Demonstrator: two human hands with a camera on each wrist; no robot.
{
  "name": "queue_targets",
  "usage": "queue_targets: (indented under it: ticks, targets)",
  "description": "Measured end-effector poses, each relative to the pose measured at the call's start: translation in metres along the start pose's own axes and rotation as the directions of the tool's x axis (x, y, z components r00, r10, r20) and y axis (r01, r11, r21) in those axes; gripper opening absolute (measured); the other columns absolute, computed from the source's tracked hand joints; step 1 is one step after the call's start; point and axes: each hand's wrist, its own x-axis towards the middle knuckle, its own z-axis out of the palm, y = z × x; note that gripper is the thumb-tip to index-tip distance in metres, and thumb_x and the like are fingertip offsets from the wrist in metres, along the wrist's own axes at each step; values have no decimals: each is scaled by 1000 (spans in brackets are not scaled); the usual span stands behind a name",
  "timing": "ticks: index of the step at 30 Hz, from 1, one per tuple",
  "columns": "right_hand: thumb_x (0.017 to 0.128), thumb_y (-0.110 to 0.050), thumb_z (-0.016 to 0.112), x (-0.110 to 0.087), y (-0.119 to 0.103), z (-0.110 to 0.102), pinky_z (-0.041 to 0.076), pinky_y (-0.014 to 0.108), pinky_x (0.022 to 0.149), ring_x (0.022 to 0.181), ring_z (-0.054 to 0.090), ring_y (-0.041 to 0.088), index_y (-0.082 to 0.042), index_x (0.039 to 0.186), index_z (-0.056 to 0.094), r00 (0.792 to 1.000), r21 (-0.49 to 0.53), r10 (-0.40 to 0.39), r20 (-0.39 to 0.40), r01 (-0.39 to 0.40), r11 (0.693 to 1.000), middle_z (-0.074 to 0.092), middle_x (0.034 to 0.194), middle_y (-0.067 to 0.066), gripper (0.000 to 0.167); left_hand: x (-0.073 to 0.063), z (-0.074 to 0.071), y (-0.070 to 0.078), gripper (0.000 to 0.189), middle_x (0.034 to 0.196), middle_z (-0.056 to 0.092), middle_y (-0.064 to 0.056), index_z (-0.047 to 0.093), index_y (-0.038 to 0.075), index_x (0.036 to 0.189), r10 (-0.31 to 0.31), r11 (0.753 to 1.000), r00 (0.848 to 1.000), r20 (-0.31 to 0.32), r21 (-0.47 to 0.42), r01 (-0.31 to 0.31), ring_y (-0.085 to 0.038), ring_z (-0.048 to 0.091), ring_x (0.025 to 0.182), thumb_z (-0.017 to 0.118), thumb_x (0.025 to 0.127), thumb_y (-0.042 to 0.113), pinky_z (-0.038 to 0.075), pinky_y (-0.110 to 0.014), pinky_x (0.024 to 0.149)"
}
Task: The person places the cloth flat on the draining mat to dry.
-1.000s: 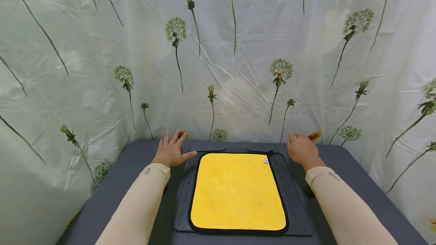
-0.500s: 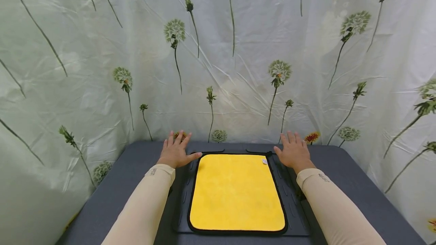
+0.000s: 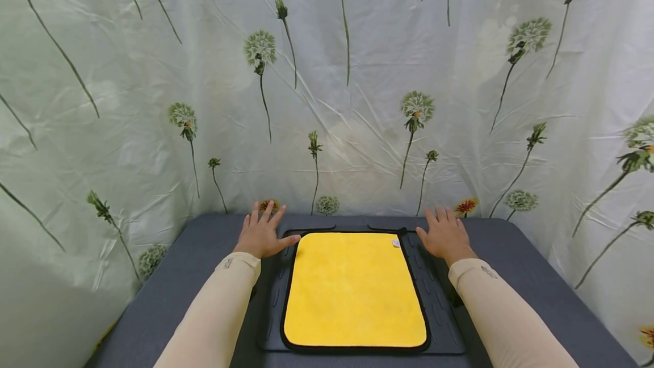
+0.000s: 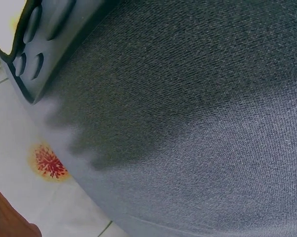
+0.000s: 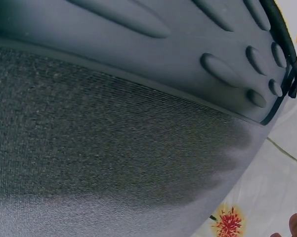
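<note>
A yellow cloth (image 3: 355, 291) with a black edge lies flat on a dark ridged mat (image 3: 443, 311). A small white tag shows near its far right corner. My left hand (image 3: 263, 236) is held palm down with fingers spread, its thumb pointing at the cloth's far left corner. On the other side, my right hand (image 3: 447, 236) has its fingers straight and spread beside the mat's far right part. Neither hand holds anything. In the wrist views, hand shadows fall on the tabletop beside the mat, and only parts of the fingers (image 4: 7, 215) show.
A dark grey cloth-covered table (image 3: 168, 294) carries the mat. Behind its far edge hangs a pale curtain (image 3: 225, 72) printed with dandelions and other flowers, which also runs along both sides.
My right hand, curled a second ago, has opened and moved inward beside the mat, then slightly back outward. My left hand has shifted slightly right. The cloth stays put.
</note>
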Motion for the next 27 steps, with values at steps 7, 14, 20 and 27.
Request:
queue_targets:
  ticks: [7, 14, 20, 27]
  targets:
    - [107, -37, 49, 0, 3, 5, 23, 70, 120, 149, 21, 57, 5, 157, 31, 1000, -18, 1, -4, -1, 1000, 26, 160, 36, 67, 0, 4, 1, 96, 173, 11, -16, 20, 23, 165, -1, 1000, 1000, 19, 5, 1, -50, -2, 157, 57, 92, 72, 6, -68, 126]
    - [108, -37, 48, 1, 1, 7, 22, 69, 121, 150, 20, 56, 5, 157, 30, 1000, -20, 12, 5, -12, 1000, 25, 161, 35, 67, 0, 6, 3, 94, 172, 13, -15, 21, 22, 165, 8, 1000, 998, 57, 15, -9, -47, 3, 158, 54, 93, 72, 8, -67, 126]
    - [108, -37, 48, 3, -1, 8, 22, 68, 121, 150, 21, 56, 5, 157, 30, 1000, -26, 3, -5, -3, 1000, 24, 162, 35, 67, -1, 7, 2, 90, 172, 15, -17, 25, 20, 164, 12, 1000, 997, 70, 5, -12, -47, 4, 158, 53, 95, 70, 10, -68, 125]
    - [108, -36, 48, 3, -1, 8, 21, 68, 122, 151, 19, 54, 4, 158, 28, 1000, -16, 12, 5, -12, 1000, 22, 163, 34, 68, 0, 11, 1, 91, 172, 14, -17, 25, 20, 164, 6, 1000, 997, 75, 11, -7, -46, 3, 159, 53, 94, 71, 11, -68, 125]
